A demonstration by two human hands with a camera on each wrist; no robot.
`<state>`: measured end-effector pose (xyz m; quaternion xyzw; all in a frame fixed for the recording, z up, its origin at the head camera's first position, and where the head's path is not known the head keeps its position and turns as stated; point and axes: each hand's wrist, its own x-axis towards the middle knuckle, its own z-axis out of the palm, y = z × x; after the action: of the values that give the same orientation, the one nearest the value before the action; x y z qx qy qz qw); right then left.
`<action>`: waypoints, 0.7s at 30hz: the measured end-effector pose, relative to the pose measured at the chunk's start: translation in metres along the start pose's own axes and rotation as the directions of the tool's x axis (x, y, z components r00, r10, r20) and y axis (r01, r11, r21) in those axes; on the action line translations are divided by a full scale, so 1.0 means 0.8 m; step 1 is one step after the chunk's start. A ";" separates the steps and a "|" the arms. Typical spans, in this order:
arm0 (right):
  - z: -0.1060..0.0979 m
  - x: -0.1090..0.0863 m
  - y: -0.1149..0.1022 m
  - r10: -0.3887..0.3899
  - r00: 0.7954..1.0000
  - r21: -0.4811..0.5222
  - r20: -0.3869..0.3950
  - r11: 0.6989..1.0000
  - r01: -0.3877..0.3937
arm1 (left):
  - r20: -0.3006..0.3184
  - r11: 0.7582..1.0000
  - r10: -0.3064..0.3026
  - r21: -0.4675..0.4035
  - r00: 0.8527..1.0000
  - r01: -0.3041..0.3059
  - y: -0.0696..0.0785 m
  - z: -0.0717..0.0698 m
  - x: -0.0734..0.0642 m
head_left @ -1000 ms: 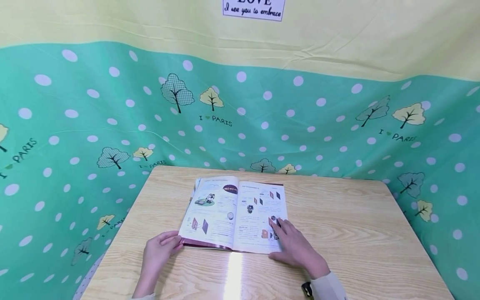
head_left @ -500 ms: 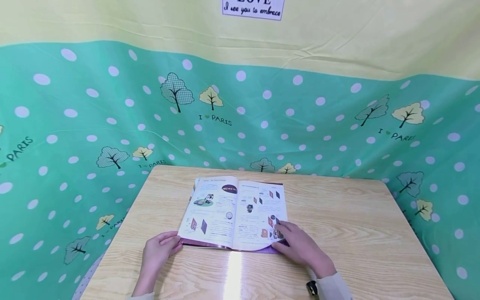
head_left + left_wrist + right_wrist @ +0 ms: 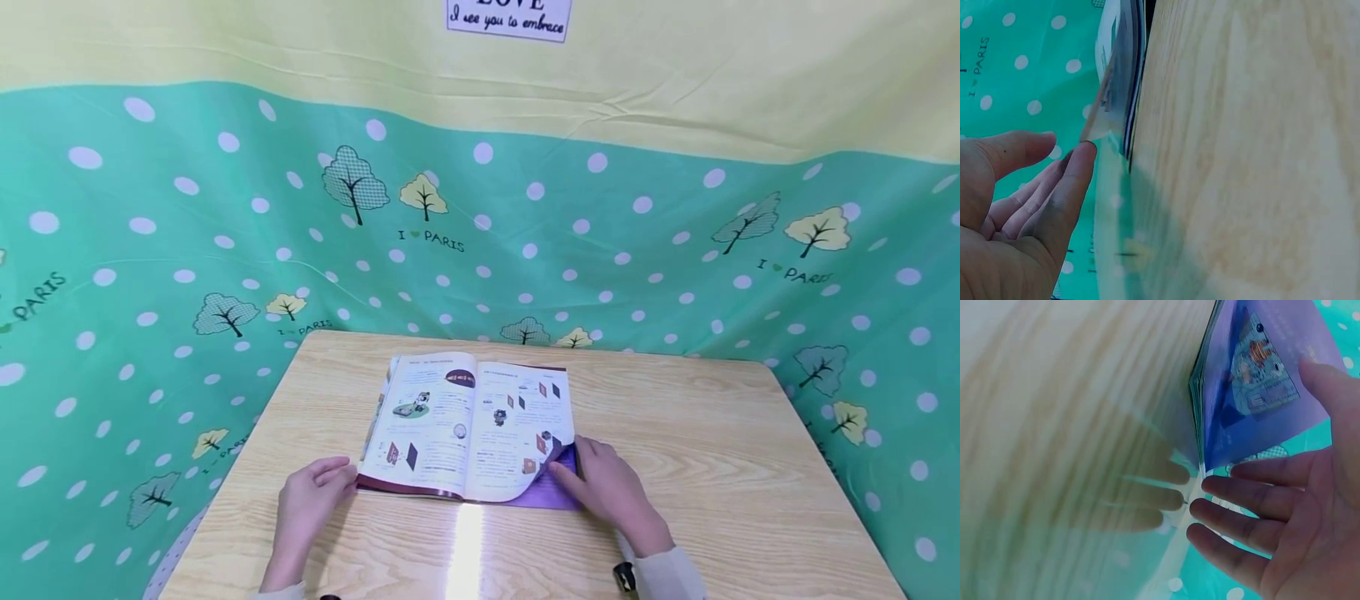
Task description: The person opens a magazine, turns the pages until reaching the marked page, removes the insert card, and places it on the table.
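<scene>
At the lifted page (image 3: 1266,369), right fingers (image 3: 1247,526) spread, thumb (image 3: 1324,382) touching.

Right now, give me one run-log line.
book: open on table | right page: lower outer corner curled up, purple page showing beneath | right hand: at that corner | left hand: at book's lower left corner

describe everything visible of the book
The book lies open on the table, its white, paper-like pages bearing small text and coloured pictures. The right page curls up at its near outer corner, baring a purple page; the thumb of the right hand touches the curled part. Dark red shows under the left page; a fingertip of the left hand meets the near left corner.
</scene>
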<state>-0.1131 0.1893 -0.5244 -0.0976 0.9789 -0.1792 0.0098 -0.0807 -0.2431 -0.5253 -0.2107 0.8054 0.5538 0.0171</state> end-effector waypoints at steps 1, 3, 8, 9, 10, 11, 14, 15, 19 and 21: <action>0.000 0.000 -0.001 0.011 1.000 -0.006 0.009 1.000 -0.011 | -0.005 1.000 0.011 0.024 1.000 -0.011 0.003 0.000 -0.001; 0.001 0.001 -0.002 0.031 0.999 -0.013 0.017 0.999 -0.031 | -0.008 0.998 0.032 0.050 0.999 -0.032 0.010 0.001 -0.004; 0.001 0.004 -0.004 0.052 0.999 -0.035 0.005 0.998 -0.052 | 0.004 0.998 0.057 0.029 0.998 -0.057 0.025 0.012 -0.008; 0.002 0.005 -0.005 0.050 0.999 -0.039 0.001 0.998 -0.049 | 0.007 0.998 0.060 0.014 0.998 -0.060 0.027 0.015 -0.008; 0.002 0.006 -0.006 0.045 0.999 -0.042 -0.003 0.998 -0.045 | 0.008 0.998 0.064 0.001 0.998 -0.064 0.029 0.019 -0.007; 0.003 0.006 -0.007 0.041 0.999 -0.044 -0.005 0.998 -0.041 | 0.014 0.997 0.070 -0.023 0.997 -0.070 0.031 0.022 -0.007; 0.005 0.009 -0.011 0.020 1.000 -0.037 -0.008 0.999 -0.021 | 0.036 0.991 0.095 -0.097 0.995 -0.091 0.036 0.035 -0.006; 0.006 0.010 -0.013 0.014 1.000 -0.034 -0.011 0.999 -0.014 | 0.047 0.987 0.106 -0.128 0.993 -0.099 0.038 0.040 -0.006; 0.009 0.013 -0.023 -0.023 1.000 -0.009 -0.015 1.000 0.022 | 0.111 0.963 0.136 -0.246 0.984 -0.105 0.049 0.063 -0.008; 0.010 0.015 -0.028 -0.042 0.999 0.006 -0.018 0.999 0.042 | 0.153 0.951 0.151 -0.292 0.977 -0.101 0.054 0.076 -0.010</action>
<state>-0.1200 0.1640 -0.5237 -0.1165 0.9761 -0.1834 -0.0025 -0.1017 -0.1733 -0.5084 -0.1101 0.7255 0.6791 0.0213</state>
